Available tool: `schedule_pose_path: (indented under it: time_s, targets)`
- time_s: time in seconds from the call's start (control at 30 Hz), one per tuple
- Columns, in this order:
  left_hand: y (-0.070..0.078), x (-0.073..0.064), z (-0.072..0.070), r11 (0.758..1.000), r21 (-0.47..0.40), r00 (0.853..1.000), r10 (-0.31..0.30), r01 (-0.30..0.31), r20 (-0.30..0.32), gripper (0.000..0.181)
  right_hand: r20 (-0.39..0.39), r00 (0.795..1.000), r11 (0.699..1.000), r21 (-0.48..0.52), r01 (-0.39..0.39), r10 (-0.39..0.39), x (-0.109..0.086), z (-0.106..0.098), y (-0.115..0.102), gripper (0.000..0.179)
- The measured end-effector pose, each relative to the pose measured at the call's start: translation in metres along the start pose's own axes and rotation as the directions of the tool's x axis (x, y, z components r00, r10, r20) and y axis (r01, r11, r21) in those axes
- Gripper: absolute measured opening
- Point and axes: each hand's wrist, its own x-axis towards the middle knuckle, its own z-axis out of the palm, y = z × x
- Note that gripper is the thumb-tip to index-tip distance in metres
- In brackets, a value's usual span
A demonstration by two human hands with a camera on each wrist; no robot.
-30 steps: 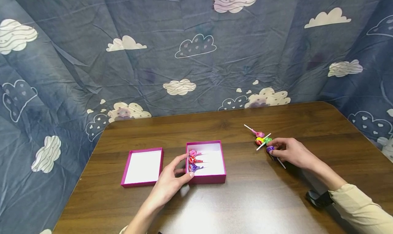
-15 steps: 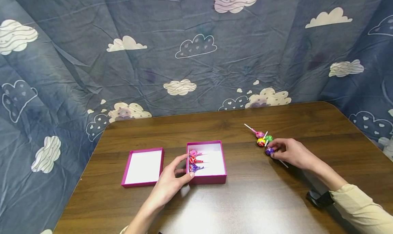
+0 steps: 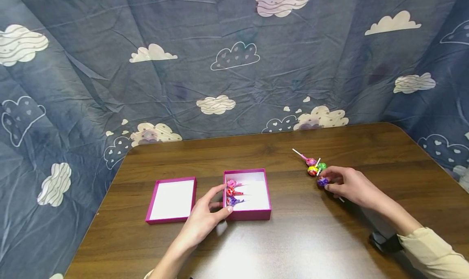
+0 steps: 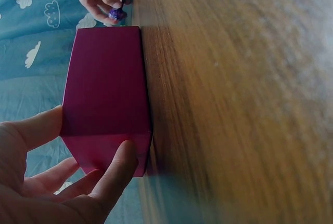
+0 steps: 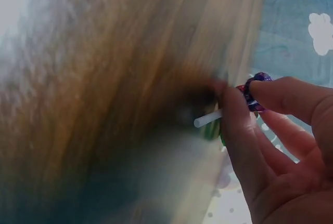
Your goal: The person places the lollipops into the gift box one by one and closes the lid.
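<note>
In the head view, my left hand (image 3: 203, 218) holds the left side of a magenta box (image 3: 249, 215), thumb at the front corner and index finger on the rim. Inside the box lie a pink lollipop (image 3: 231, 183), a red lollipop (image 3: 231, 192) and a purple-blue lollipop (image 3: 232, 201), heads toward the left wall. To the right, my right hand (image 3: 353, 186) pinches a purple lollipop (image 3: 322, 182) by its head, between thumb and fingers. Its white stick (image 5: 207, 119) pokes out past the fingers in the right wrist view.
Just beyond my right hand lie a pink lollipop (image 3: 310, 162), a yellow-red lollipop (image 3: 312, 171) and a green lollipop (image 3: 321, 166), close together. Left of the box, the magenta lid (image 3: 172, 199) rests white inside up. A cloud-patterned curtain (image 3: 234, 83) hangs behind the wooden table (image 3: 154, 246).
My right hand has turned the purple lollipop slightly, and less of its stick shows now. The yellow-red lollipop's stick has swung to a steeper angle. My left hand stays on the box.
</note>
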Motion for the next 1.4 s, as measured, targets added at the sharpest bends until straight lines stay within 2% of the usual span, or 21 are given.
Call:
schedule_pose_path:
  time_s: [0.3, 0.67, 0.9, 1.1, 1.4]
  targets:
    - [0.001, 0.001, 0.000, 1.000, 0.006, 1.000, 0.006, -0.006, 0.000, 0.062, -0.034, 0.999, 0.999, 0.030, 0.023, -0.022, -0.005, 0.003, -0.007, 0.031]
    - [0.001, 0.000, 0.000, 1.000, 0.006, 1.000, 0.003, -0.003, 0.006, 0.063, -0.033, 0.999, 0.989, 0.145, 0.031, -0.026, -0.008, 0.012, -0.022, 0.036]
    - [0.001, 0.000, 0.001, 1.000, -0.007, 1.000, 0.011, -0.011, 0.017, 0.064, -0.067, 0.998, 0.995, 0.101, 0.018, -0.011, -0.007, 0.018, -0.028, 0.032]
    - [0.000, 0.000, 0.001, 1.000, -0.003, 1.000, 0.003, -0.003, 0.017, 0.064, -0.138, 0.988, 0.994, 0.062, 0.085, -0.076, -0.005, 0.020, -0.040, 0.026]
    - [0.000, 0.000, 0.000, 1.000, 0.007, 1.000, 0.013, -0.013, 0.010, 0.063, -0.145, 0.980, 0.980, 0.122, 0.158, -0.140, 0.001, 0.029, -0.061, 0.024]
